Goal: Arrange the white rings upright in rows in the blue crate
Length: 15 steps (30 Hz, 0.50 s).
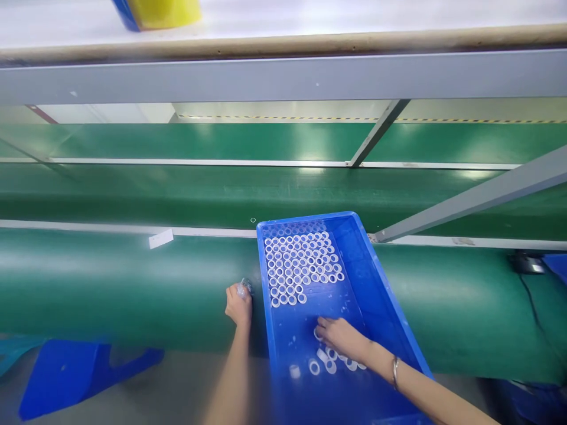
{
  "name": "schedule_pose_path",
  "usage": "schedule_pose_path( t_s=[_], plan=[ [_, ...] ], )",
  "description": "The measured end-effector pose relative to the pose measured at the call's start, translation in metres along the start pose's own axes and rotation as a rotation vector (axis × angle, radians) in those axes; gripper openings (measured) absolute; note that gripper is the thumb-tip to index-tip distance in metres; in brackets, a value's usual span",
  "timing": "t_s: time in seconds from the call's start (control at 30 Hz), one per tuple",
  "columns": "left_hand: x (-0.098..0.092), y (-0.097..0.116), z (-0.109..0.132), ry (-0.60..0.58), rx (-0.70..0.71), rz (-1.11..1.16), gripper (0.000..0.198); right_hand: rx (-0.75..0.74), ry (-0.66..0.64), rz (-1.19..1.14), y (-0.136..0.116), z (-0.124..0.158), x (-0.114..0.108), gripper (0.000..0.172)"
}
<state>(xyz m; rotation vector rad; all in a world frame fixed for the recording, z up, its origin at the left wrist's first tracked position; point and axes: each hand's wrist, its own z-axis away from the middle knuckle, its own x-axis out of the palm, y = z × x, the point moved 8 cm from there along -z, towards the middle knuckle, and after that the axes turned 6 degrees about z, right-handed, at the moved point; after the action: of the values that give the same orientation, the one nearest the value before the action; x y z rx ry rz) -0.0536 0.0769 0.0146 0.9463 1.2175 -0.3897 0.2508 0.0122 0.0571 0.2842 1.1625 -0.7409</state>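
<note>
A blue plastic bin (pixel 394 313) lies on the green surface in front of me. Rows of white rings (pixel 289 273) stand close together in its far left part; several loose rings (pixel 330 366) lie scattered nearer to me, some tipped on their sides. Inside the bin, my right hand (pixel 341 337) is closed, its fingertips on a white ring (pixel 318 334) that they partly hide. Just left of the bin's wall, my left hand (pixel 238 304) is closed around a crumpled, see-through plastic piece (pixel 244 287), whose exact kind I cannot make out.
A white slip (pixel 160 238) lies at the left on the green surface (pixel 110 277). Grey frame bars (pixel 478 195) slant past the bin's right. Overhead runs a shelf (pixel 283 79) with a yellow and blue object (pixel 163 13). A blue stool-like shape (pixel 62 378) is at lower left.
</note>
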Motion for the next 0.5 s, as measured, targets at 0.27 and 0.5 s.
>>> schedule_pose_path(
  t_s=[0.27,0.5],
  plan=[
    [-0.002,0.001,0.000,0.002,-0.005,-0.003,0.026,0.251,0.053,-0.005,-0.001,0.006,0.009,0.017],
    [-0.001,0.000,-0.001,-0.001,-0.003,0.003,0.027,0.125,0.083,-0.052,-0.034,0.007,0.024,0.002]
  ],
)
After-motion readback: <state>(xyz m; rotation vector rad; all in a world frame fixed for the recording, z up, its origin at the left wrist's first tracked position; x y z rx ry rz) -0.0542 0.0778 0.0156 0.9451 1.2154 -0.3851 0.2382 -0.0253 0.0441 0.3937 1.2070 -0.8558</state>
